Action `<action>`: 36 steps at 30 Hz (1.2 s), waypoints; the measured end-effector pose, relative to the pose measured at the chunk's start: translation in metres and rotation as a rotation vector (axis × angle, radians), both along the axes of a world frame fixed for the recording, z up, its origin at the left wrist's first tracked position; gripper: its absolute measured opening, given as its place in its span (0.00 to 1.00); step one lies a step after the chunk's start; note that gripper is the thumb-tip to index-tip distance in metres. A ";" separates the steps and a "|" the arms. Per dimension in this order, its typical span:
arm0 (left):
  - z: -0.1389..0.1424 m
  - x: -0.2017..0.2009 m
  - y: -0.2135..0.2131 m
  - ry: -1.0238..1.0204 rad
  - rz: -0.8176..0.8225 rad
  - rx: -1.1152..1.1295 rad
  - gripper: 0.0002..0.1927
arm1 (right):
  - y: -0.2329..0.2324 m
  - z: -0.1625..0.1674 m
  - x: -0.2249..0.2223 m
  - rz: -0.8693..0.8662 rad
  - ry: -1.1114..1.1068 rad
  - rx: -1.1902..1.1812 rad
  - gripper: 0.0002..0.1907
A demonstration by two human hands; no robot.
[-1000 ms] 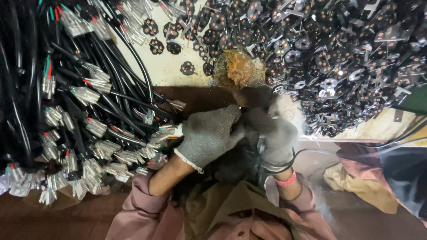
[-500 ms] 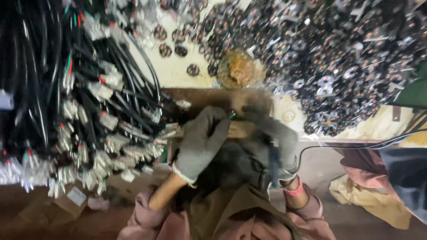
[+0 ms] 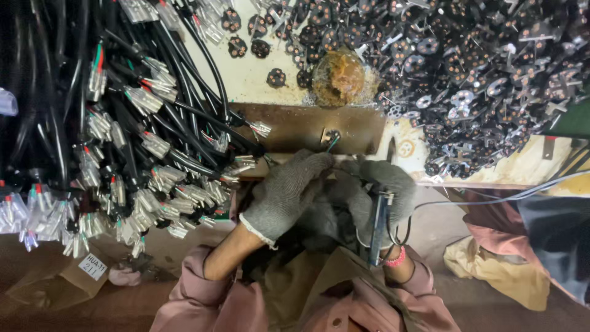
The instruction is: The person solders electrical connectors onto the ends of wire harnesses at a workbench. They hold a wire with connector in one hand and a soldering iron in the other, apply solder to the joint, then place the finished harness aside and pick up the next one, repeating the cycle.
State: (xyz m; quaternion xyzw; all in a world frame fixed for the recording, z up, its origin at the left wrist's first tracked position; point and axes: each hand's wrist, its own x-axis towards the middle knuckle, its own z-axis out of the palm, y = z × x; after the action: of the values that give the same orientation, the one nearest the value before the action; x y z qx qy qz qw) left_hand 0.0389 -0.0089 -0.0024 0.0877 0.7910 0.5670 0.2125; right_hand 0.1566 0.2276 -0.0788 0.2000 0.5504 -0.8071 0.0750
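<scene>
At far left on the worktop (image 3: 264,74) lie black cable bundles (image 3: 123,135). My gloved left hand (image 3: 289,190) pinches thin wires (image 3: 332,142) at a brown block (image 3: 307,126); my right hand (image 3: 381,190) grips a soldering iron (image 3: 378,224). Round black plug inserts (image 3: 479,61) heap far right.

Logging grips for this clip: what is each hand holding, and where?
Right hand grips a tool by its handle. Left hand is closed at the wire ends; hold unclear.

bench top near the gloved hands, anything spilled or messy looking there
Yes. A crusty amber-brown lump sits on the pale surface with crumbs scattered round it, among loose black discs. It looks like hardened residue. Both gloved hands, left hand and right hand, work just below it.
</scene>
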 end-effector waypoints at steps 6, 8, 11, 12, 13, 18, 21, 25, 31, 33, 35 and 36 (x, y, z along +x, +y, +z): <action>0.000 -0.002 -0.002 0.021 0.102 0.092 0.09 | 0.025 -0.015 -0.012 -0.101 -0.211 -0.431 0.24; 0.004 -0.005 -0.002 0.019 0.062 0.027 0.11 | 0.023 -0.016 -0.010 -0.074 -0.216 -0.343 0.27; 0.010 -0.015 -0.008 0.062 0.023 0.041 0.12 | 0.016 -0.002 -0.012 -0.130 -0.322 -0.412 0.26; 0.011 -0.019 -0.011 0.096 -0.014 0.037 0.11 | 0.014 0.004 -0.017 -0.136 -0.343 -0.409 0.25; 0.013 -0.020 -0.013 0.123 -0.046 0.034 0.10 | 0.013 0.013 -0.023 0.032 -0.225 -0.136 0.23; 0.019 -0.020 -0.019 -0.319 -0.046 0.222 0.07 | -0.004 0.052 -0.063 0.019 -0.279 -0.326 0.17; 0.019 -0.014 -0.016 -0.150 0.037 0.233 0.05 | -0.020 0.067 -0.076 0.260 0.245 0.292 0.18; 0.017 -0.006 -0.007 0.073 0.048 0.170 0.05 | -0.021 0.082 -0.081 0.121 0.173 0.421 0.33; 0.007 0.006 0.014 -0.274 0.261 0.325 0.04 | -0.025 0.083 -0.089 0.227 0.165 0.724 0.27; 0.003 0.007 0.018 -0.275 0.291 0.299 0.04 | -0.031 0.085 -0.094 0.149 0.110 0.643 0.24; 0.001 0.005 0.019 -0.252 0.241 0.237 0.04 | -0.034 0.092 -0.101 0.193 0.143 0.814 0.22; 0.003 0.004 0.019 -0.283 0.238 0.250 0.04 | -0.035 0.095 -0.106 0.214 0.162 0.901 0.21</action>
State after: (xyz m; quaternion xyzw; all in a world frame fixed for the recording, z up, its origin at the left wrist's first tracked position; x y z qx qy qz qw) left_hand 0.0425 0.0099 0.0005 -0.0613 0.6818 0.6882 0.2405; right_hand 0.0508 0.1929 0.0163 0.0910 0.8676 -0.4885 0.0203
